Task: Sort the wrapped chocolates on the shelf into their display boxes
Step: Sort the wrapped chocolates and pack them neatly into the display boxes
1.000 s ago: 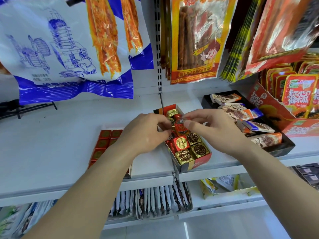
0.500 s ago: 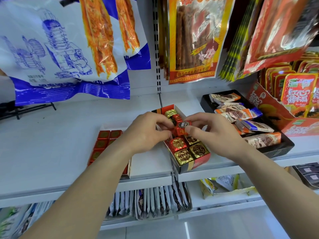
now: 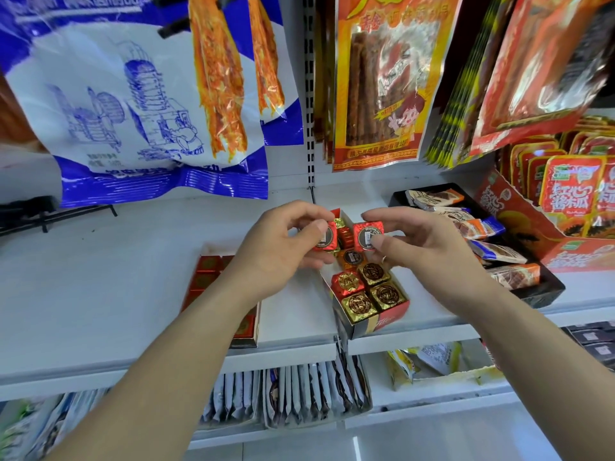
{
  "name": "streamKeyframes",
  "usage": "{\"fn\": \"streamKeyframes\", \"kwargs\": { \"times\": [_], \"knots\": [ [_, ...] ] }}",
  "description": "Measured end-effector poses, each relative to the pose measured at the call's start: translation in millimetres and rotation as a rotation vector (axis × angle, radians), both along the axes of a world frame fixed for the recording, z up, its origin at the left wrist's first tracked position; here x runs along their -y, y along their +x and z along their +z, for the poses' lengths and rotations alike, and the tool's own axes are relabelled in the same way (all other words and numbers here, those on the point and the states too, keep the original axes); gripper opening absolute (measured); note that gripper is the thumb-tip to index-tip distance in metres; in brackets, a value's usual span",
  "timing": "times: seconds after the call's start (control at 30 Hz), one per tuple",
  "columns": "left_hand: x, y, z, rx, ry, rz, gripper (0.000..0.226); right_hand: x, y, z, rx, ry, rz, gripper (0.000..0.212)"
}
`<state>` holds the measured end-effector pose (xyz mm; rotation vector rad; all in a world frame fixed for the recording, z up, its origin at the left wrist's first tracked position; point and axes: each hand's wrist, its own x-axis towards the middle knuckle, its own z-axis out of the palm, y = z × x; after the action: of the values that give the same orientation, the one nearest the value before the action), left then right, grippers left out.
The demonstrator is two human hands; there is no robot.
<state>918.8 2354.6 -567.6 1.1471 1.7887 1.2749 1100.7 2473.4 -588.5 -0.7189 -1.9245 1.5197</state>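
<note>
A narrow red display box (image 3: 376, 322) stands on the white shelf (image 3: 100, 294), holding gold-wrapped chocolates (image 3: 361, 306) at the front and red-wrapped ones (image 3: 347, 282) behind. My left hand (image 3: 279, 257) pinches a red-wrapped chocolate (image 3: 325, 239) above the box's far half. My right hand (image 3: 422, 251) pinches another red-wrapped chocolate (image 3: 367, 236) beside it. Both pieces are lifted clear of the box. A second box of red chocolates (image 3: 206, 277) lies to the left, partly hidden under my left forearm.
A black tray of wrapped snack bars (image 3: 532, 294) sits right of the box, and an orange carton of red packs (image 3: 572, 254) stands beyond it. Large snack bags (image 3: 149, 94) hang overhead. The lower shelf holds upright sachets (image 3: 299, 394).
Both hands rose out of the box and moved apart. Each now holds a red-wrapped chocolate lifted above the box, where before they worked together among the pieces inside.
</note>
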Motion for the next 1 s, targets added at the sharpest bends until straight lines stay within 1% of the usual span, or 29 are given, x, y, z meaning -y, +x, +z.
{"fn": "streamKeyframes", "kwargs": {
  "times": [0.1, 0.2, 0.3, 0.4, 0.47, 0.53, 0.63, 0.7, 0.8, 0.87, 0.93, 1.0],
  "knots": [
    [1, 4, 0, 0.035, 0.039, 0.032, 0.015, 3, -4, 2, -0.047, -0.018, -0.011, 0.037],
    [-1, 8, -4, 0.104, 0.067, 0.058, 0.015, 5, -8, 3, -0.105, -0.089, -0.018, 0.028],
    [-3, 11, -7, 0.175, 0.101, 0.048, 0.024, 8, -10, 4, -0.126, -0.141, 0.006, 0.026],
    [-4, 12, -5, 0.230, 0.100, 0.012, 0.032, 7, -11, 3, -0.120, -0.138, -0.017, 0.024],
    [-4, 10, -5, 0.209, 0.088, -0.024, 0.039, 6, -10, 2, -0.116, -0.125, -0.041, 0.022],
    [-3, 10, -6, 0.148, 0.076, -0.073, 0.045, 6, -9, 1, -0.106, -0.107, -0.045, 0.023],
    [-4, 11, -7, 0.102, 0.075, -0.110, 0.047, 7, -9, 1, -0.087, -0.075, -0.051, 0.024],
    [-6, 11, -5, 0.100, 0.103, -0.085, 0.043, 7, -9, 1, -0.115, -0.071, -0.081, 0.021],
    [-7, 10, -2, 0.029, 0.127, -0.028, 0.036, 5, -8, 3, -0.130, -0.025, -0.124, 0.017],
    [-9, 10, -1, 0.001, 0.131, -0.004, 0.036, 6, -9, 3, -0.119, -0.009, -0.138, 0.017],
    [-9, 11, -3, -0.017, 0.138, 0.016, 0.036, 7, -9, 3, -0.108, -0.035, -0.145, 0.018],
    [-9, 12, -3, -0.035, 0.151, 0.046, 0.036, 9, -10, 4, -0.107, -0.104, -0.150, 0.019]
  ]
}}
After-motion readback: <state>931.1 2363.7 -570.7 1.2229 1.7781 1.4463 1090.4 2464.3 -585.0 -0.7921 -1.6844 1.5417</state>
